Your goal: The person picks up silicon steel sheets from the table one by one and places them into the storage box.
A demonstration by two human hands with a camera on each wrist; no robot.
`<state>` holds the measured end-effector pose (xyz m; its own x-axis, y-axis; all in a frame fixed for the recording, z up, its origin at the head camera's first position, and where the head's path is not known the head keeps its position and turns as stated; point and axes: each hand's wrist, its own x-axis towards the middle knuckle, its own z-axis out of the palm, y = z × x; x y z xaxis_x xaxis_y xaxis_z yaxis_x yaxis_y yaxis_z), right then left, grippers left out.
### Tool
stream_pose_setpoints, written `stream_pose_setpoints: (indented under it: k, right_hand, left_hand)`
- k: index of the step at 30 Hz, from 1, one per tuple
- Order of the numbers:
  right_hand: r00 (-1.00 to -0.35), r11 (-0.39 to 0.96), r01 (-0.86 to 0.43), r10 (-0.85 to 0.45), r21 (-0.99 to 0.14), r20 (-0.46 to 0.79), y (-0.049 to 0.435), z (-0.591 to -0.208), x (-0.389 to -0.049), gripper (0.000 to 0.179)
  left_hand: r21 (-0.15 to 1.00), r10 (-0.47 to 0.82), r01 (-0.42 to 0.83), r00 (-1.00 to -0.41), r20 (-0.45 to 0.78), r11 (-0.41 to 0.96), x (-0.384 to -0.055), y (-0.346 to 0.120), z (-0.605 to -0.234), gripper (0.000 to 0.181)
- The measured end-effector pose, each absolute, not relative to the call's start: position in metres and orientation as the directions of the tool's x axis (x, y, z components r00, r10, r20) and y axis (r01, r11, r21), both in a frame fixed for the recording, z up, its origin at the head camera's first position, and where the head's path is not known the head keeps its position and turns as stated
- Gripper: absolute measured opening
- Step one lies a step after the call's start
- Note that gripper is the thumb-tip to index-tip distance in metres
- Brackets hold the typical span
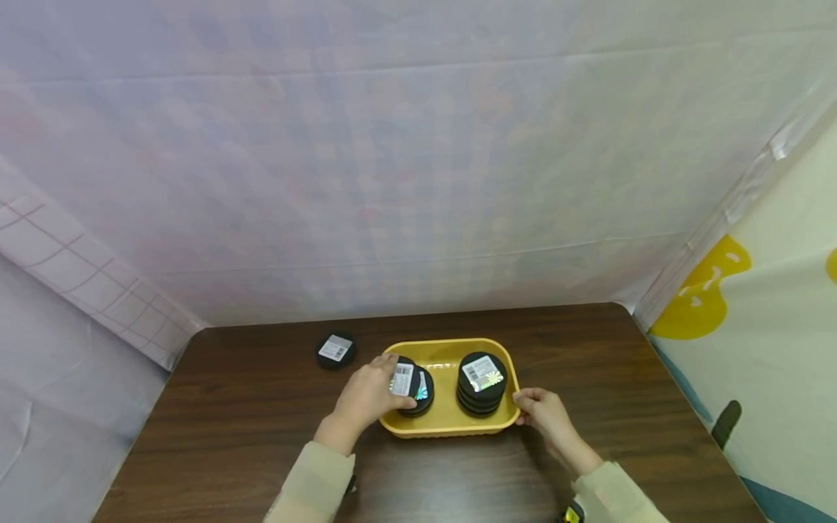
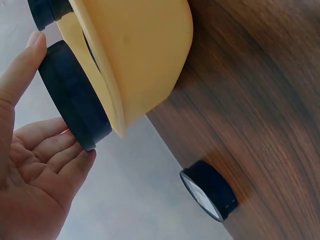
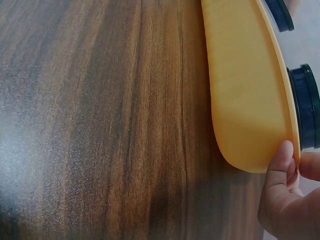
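A yellow plastic tray (image 1: 446, 430) stands on the table with black round containers inside, labelled on top. My left hand (image 1: 363, 396) grips one such container (image 1: 403, 379) between thumb and fingers, above the tray's left end. In the left wrist view this container (image 2: 74, 95) tilts at the tray's rim. Under it, in the head view, part of another labelled container (image 1: 425, 392) shows. At the tray's right end rises a stack of several containers (image 1: 482, 378). My right hand (image 1: 548, 415) pinches the tray's right rim, thumb and fingers on either side.
One more black container (image 1: 336, 350) lies on the dark wooden table (image 1: 248, 407), behind and left of the tray. A pale cloth wall (image 1: 405, 181) closes off the table's far edge. Patterned cloth (image 1: 778, 305) hangs at the right.
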<state>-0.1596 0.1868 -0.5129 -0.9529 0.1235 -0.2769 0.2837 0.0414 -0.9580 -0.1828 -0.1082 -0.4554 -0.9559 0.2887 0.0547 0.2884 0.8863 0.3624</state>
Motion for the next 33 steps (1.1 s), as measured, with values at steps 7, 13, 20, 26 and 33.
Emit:
stream_pose_setpoints:
  k: [7, 13, 20, 26, 33]
  right_hand:
    - [-0.952, 0.050, 0.287, 0.129, -0.957, -0.279, 0.185, -0.512, -0.160, 0.022]
    - [-0.951, 0.044, 0.285, 0.137, -0.957, -0.277, 0.184, -0.511, -0.159, 0.021]
    - [-0.952, 0.050, 0.283, 0.131, -0.958, -0.275, 0.184, -0.513, -0.159, 0.021]
    - [-0.954, 0.059, 0.280, 0.132, -0.958, -0.270, 0.185, -0.512, -0.158, 0.022]
    - [-0.951, 0.051, 0.287, 0.137, -0.957, -0.278, 0.185, -0.509, -0.159, 0.021]
  left_hand:
    - [0.373, 0.287, 0.280, -0.957, 0.039, 0.884, -0.184, -0.102, -0.460, 0.091]
    - [0.365, 0.290, 0.280, -0.957, 0.030, 0.888, -0.185, -0.099, -0.464, 0.091]
    - [0.373, 0.288, 0.276, -0.957, 0.025, 0.886, -0.186, -0.096, -0.468, 0.091]
    - [0.366, 0.299, 0.286, -0.954, 0.021, 0.886, -0.189, -0.093, -0.471, 0.092]
    - [0.362, 0.316, 0.305, -0.948, 0.030, 0.881, -0.190, -0.092, -0.473, 0.092]
